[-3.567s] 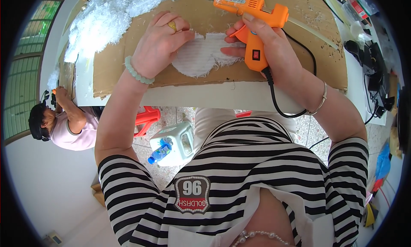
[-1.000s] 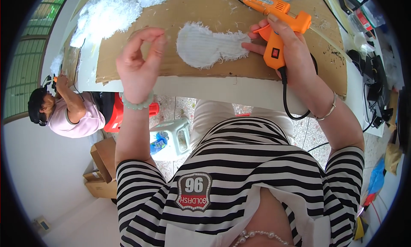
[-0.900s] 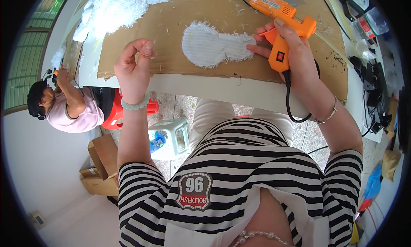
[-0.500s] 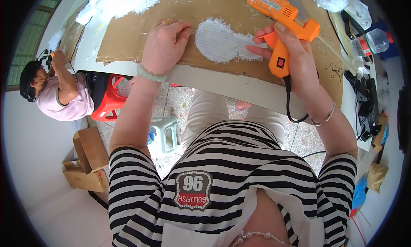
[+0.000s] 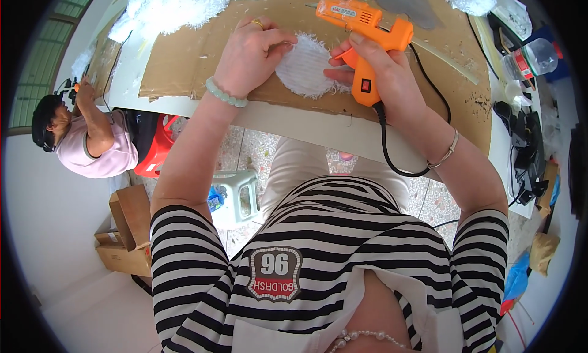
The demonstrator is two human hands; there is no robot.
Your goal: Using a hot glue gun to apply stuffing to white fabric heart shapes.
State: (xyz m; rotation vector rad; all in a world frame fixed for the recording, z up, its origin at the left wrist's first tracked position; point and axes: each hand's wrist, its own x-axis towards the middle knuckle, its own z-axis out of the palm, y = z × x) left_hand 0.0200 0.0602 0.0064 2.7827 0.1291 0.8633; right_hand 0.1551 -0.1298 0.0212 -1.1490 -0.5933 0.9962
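My right hand point(image 5: 392, 74) is wrapped round the handle of an orange hot glue gun point(image 5: 358, 16), its fingers at the trigger. The gun's nozzle points left, above the far edge of a white fluffy fabric piece point(image 5: 304, 68). That piece lies flat on brown cardboard point(image 5: 184, 62), with a rounded end on the left; its right end is partly hidden by my right hand. My left hand point(image 5: 257, 53) is closed in a pinch at the upper left edge of the fabric, thumb and forefinger together.
White fluffy material point(image 5: 168, 13) is heaped at the far left. A black cord point(image 5: 384, 138) loops from the gun over the table's front edge. A clear bottle point(image 5: 533, 60) lies at the right, near black devices point(image 5: 520, 151). Another person point(image 5: 92, 138) sits at the left.
The glue gun and my right hand have moved left, over the fabric. My left hand has shifted right and up onto the fabric's edge. The fabric has slid slightly toward me.
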